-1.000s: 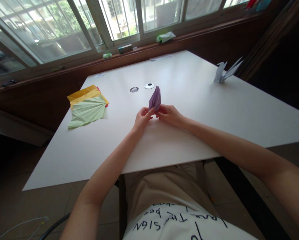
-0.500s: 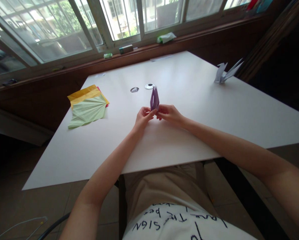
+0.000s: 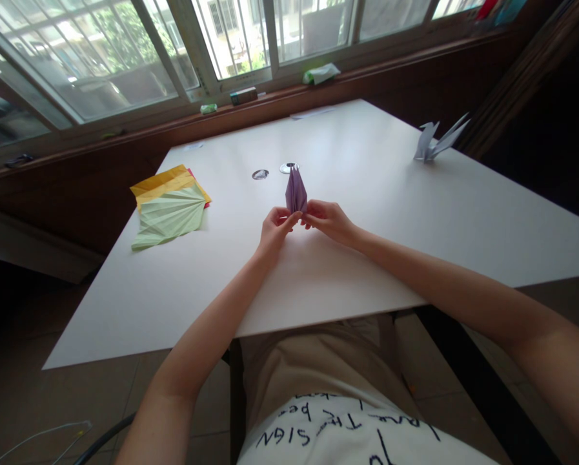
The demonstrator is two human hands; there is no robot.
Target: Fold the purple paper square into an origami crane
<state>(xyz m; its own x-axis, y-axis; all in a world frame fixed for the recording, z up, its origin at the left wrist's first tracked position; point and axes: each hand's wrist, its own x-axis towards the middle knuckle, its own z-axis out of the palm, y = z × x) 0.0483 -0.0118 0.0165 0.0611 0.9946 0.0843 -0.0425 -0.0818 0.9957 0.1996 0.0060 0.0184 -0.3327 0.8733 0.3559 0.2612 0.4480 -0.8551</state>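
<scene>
A folded purple origami paper [image 3: 295, 192] stands upright between my hands, its narrow points facing up and away from me. My left hand [image 3: 275, 226] pinches its lower left edge between thumb and fingers. On the other side, my right hand [image 3: 328, 219] grips the lower right edge. Both thumbs come close together at the bottom of the paper. The undersides of the fingers are partly hidden.
The white table [image 3: 366, 187] fills the middle. At its left lie a creased light green paper [image 3: 170, 216] and yellow paper [image 3: 166, 181]. A grey-white paper crane [image 3: 432, 143] stands at the right. Two round table inserts lie beyond my hands, including a silver ring [image 3: 260, 174].
The purple paper has turned and tipped slightly left, showing a broader face with its points more spread. Both hands keep nearly the same place.
</scene>
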